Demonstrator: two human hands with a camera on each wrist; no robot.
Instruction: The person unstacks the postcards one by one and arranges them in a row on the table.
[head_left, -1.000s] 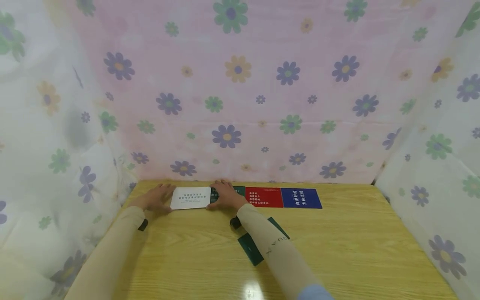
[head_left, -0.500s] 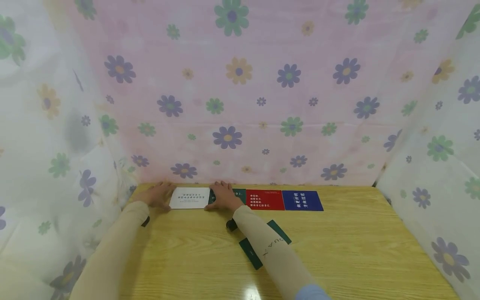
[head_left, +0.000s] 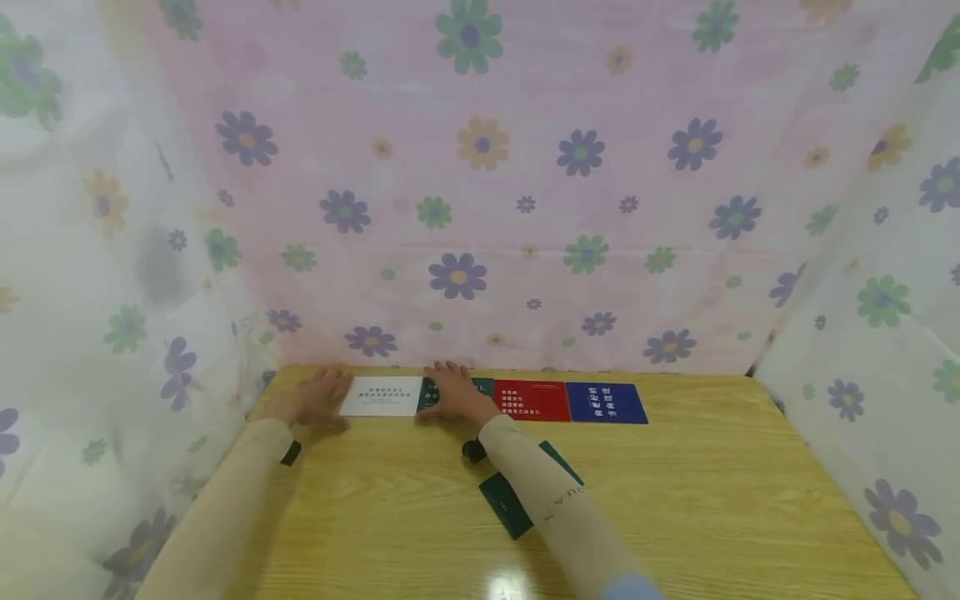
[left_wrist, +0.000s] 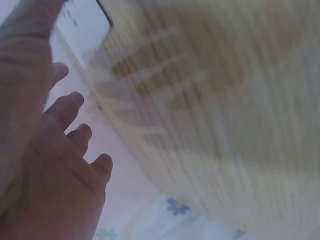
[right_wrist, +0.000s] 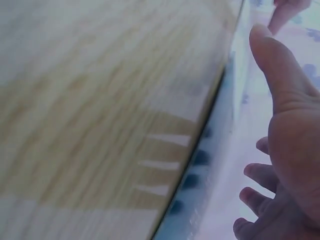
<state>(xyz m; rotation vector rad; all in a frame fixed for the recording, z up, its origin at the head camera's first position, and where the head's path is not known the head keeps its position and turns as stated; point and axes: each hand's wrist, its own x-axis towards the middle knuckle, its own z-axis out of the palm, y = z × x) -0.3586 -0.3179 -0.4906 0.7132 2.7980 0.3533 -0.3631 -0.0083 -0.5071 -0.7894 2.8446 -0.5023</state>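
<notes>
In the head view a white card [head_left: 380, 397] with printed lines lies flat in a row near the table's back edge. At its left edge is my left hand [head_left: 309, 402], fingers spread and thumb close to the near left corner. The left wrist view has that hand's fingers [left_wrist: 70, 107] loosely extended, with nothing between them. My right hand [head_left: 454, 395] lies across a dark green card [head_left: 483, 386], covering much of it, with its thumb near the white card's right edge. Its fingers look relaxed and apart in the right wrist view, the thumb [right_wrist: 280, 65] straight.
Right of the green card, a red card [head_left: 540, 402] and a blue card [head_left: 607, 403] continue the row. Dark green card pieces [head_left: 506, 506] show on both sides of the right forearm, partly hidden. A flowered cloth [head_left: 480, 208] rises behind and beside the wooden table [head_left: 712, 492].
The left hand's thumb has come slightly away from the white card's near left corner. The right hand stays over the green card, and the row of cards keeps its arrangement.
</notes>
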